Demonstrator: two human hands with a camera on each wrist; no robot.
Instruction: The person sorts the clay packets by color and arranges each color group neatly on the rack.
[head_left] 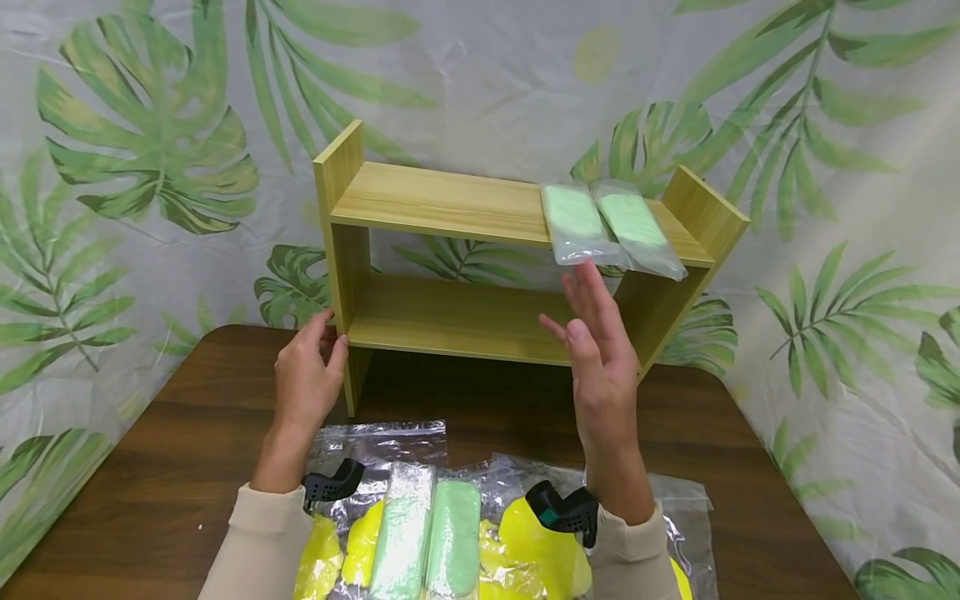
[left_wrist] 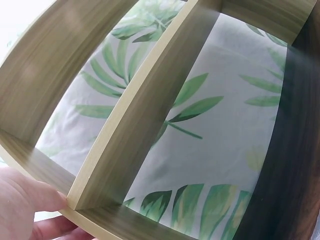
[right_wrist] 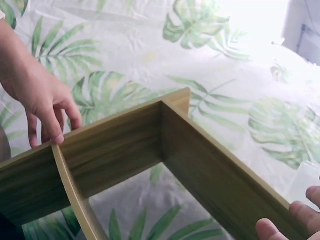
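A light wooden two-tier shelf (head_left: 450,197) stands on the table. My left hand (head_left: 307,367) grips its left side panel, thumb at the front edge and fingers round the outer side. In the left wrist view the thumb (left_wrist: 47,197) presses near the joint with the middle board. My right hand (head_left: 603,367) is raised in front of the shelf's right part, fingers extended and holding nothing. Just above its fingertips, two clear bags with pale green slabs, the left bag (head_left: 573,218) and the right bag (head_left: 637,225), lie side by side on the top board, their ends overhanging the front.
At the table's front lie more clear bags, some with pale green slabs (head_left: 453,542), others with yellow pieces (head_left: 543,542). Dark wood tabletop (head_left: 150,467) extends to both sides. Behind the shelf hangs a leaf-patterned cloth (head_left: 480,100).
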